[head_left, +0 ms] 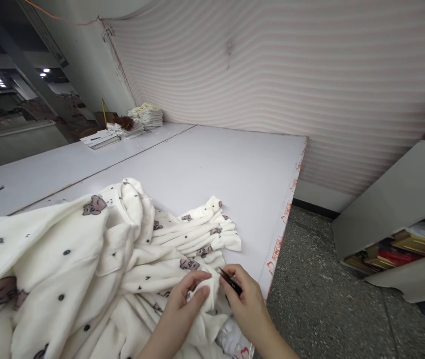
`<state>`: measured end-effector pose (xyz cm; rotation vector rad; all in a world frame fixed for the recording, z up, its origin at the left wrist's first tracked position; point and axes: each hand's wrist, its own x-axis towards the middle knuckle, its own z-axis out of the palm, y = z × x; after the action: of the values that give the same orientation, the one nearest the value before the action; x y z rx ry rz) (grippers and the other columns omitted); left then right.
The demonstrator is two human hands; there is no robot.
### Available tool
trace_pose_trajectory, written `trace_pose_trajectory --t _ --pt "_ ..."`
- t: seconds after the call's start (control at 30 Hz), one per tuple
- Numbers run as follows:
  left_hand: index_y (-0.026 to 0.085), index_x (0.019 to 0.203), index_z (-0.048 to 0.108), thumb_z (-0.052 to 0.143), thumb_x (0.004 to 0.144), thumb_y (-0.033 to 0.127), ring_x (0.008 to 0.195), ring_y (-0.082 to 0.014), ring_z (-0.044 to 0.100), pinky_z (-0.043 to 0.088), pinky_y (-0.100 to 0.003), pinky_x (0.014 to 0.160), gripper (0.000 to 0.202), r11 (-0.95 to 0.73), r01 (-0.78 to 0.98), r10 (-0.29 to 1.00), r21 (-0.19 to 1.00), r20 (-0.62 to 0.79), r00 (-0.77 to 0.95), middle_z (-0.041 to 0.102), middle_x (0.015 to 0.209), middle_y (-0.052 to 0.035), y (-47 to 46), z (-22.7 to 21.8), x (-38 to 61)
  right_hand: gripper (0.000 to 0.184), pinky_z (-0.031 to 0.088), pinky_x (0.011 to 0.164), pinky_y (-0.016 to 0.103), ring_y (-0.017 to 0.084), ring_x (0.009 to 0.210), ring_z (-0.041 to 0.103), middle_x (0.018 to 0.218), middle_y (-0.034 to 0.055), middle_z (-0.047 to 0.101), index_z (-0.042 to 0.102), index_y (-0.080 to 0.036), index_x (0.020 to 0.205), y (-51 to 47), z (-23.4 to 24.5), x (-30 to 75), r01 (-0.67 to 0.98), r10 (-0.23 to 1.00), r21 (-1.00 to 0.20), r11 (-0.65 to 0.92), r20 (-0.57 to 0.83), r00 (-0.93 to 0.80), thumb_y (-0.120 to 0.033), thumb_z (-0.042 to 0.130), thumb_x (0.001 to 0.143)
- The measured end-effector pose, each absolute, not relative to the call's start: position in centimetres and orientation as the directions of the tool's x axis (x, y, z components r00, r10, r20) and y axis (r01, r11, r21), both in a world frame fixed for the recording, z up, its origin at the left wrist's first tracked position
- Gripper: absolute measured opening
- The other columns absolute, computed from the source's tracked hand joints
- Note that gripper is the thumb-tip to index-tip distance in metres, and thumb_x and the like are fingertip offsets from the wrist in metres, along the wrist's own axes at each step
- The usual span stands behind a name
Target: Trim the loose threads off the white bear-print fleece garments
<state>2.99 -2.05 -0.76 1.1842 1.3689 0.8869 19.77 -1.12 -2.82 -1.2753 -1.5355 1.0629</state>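
A white fleece garment point(85, 259) with brown bear prints and small dark marks lies heaped over the near left of the table. My left hand point(182, 306) pinches a fold of its fabric between thumb and fingers near the table's right edge. In my right hand point(248, 299) is a pair of dark thread snips point(231, 281), the pointed tips facing up and left, close to the held fold. Whether the blades touch the cloth cannot be made out. A sleeve point(212, 227) of the garment stretches out beyond both hands.
The pale table point(212, 159) has red-printed tape point(280, 234) along its right edge. Folded cloth stacks point(147, 117) and papers point(100, 138) sit at the far left. Clear plastic point(235, 339) lies beside my right wrist. A grey shelf unit point(395, 199) stands across the speckled floor point(310, 279).
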Motion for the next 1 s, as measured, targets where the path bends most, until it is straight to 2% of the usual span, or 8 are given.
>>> trace_pose_trajectory --t 0.1,0.2,0.27,0.37,0.47,0.57,0.8,1.0 --pt "0.020 0.096 0.063 0.065 0.075 0.047 0.084 -0.0207 0.060 0.047 -0.030 0.076 0.035 0.389 0.012 0.920 0.921 -0.389 0.049 0.068 0.094 -0.0035 -1.9 -0.4 2.8 0.014 0.050 0.067 0.023 0.018 0.083 0.065 0.090 0.0046 0.067 0.061 -0.020 0.098 -0.8 -2.7 19.3 0.157 0.980 -0.974 0.165 0.145 -0.134 -0.028 0.053 0.090" --pt "0.020 0.090 0.065 0.065 0.075 0.048 0.087 -0.0208 0.059 0.045 -0.030 0.082 0.032 0.378 0.018 0.922 0.925 -0.379 0.080 0.068 0.089 -0.0013 -1.9 -0.3 2.6 0.019 0.048 0.083 0.025 0.019 0.094 0.064 0.101 0.0051 0.069 0.064 -0.022 0.105 -1.1 -2.7 19.1 0.171 0.953 -0.954 0.245 0.206 -0.221 -0.022 0.059 0.087" --pt "0.020 0.086 0.065 0.062 0.078 0.048 0.087 -0.0204 0.058 0.045 -0.029 0.081 0.030 0.339 0.113 0.928 0.934 -0.351 0.123 0.066 0.085 -0.0007 -1.9 -0.4 2.6 0.017 0.049 0.077 0.024 0.018 0.087 0.065 0.094 0.0039 0.070 0.065 -0.022 0.102 -1.5 -3.0 18.9 0.232 0.950 -0.939 0.254 0.196 -0.244 -0.021 0.056 0.088" --pt "0.021 0.098 0.065 0.061 0.080 0.044 0.090 -0.0214 0.057 0.045 -0.030 0.081 0.029 0.277 0.252 0.941 0.927 -0.315 0.122 0.066 0.091 -0.0021 -2.1 -0.5 2.5 0.018 0.047 0.065 0.023 0.017 0.074 0.065 0.082 0.0028 0.070 0.062 -0.021 0.098 -2.0 -3.7 18.3 0.316 0.959 -0.914 0.254 0.195 -0.207 -0.020 0.045 0.092" --pt "0.022 0.105 0.064 0.060 0.082 0.038 0.103 -0.0234 0.055 0.041 -0.032 0.091 0.029 0.259 0.280 0.942 0.924 -0.306 0.141 0.066 0.104 -0.0043 -2.2 -0.6 2.6 0.016 0.044 0.059 0.022 0.016 0.067 0.064 0.077 0.0017 0.068 0.058 -0.020 0.094 -2.3 -4.3 17.6 0.341 0.963 -0.903 0.261 0.217 -0.162 -0.021 0.043 0.092" --pt "0.020 0.096 0.065 0.058 0.081 0.042 0.095 -0.0236 0.057 0.043 -0.033 0.086 0.027 0.314 0.278 0.931 0.908 -0.352 0.098 0.067 0.096 -0.0036 -2.3 -1.0 2.6 0.012 0.043 0.056 0.020 0.015 0.060 0.060 0.068 -0.0008 0.064 0.056 -0.021 0.092 -2.1 -4.1 17.4 0.301 0.978 -0.932 0.204 0.183 -0.097 -0.026 0.045 0.092" --pt "0.021 0.097 0.063 0.062 0.079 0.045 0.097 -0.0231 0.056 0.044 -0.031 0.086 0.030 0.341 0.125 0.936 0.932 -0.348 0.042 0.066 0.099 -0.0029 -2.3 -2.5 2.2 0.019 0.050 0.075 0.026 0.021 0.086 0.065 0.090 0.0050 0.069 0.068 -0.021 0.101 -1.8 -2.9 19.6 0.230 0.970 -0.968 0.098 0.041 -0.239 -0.028 0.058 0.086" --pt "0.021 0.091 0.064 0.059 0.082 0.040 0.093 -0.0214 0.056 0.042 -0.029 0.085 0.021 0.237 0.216 0.960 0.947 -0.262 0.094 0.065 0.092 -0.0018 -2.4 -1.5 2.9 0.019 0.049 0.069 0.025 0.021 0.081 0.067 0.085 0.0044 0.072 0.073 -0.023 0.097 -1.5 -2.3 19.4 0.297 0.974 -0.949 0.107 0.040 -0.224 -0.031 0.060 0.087"
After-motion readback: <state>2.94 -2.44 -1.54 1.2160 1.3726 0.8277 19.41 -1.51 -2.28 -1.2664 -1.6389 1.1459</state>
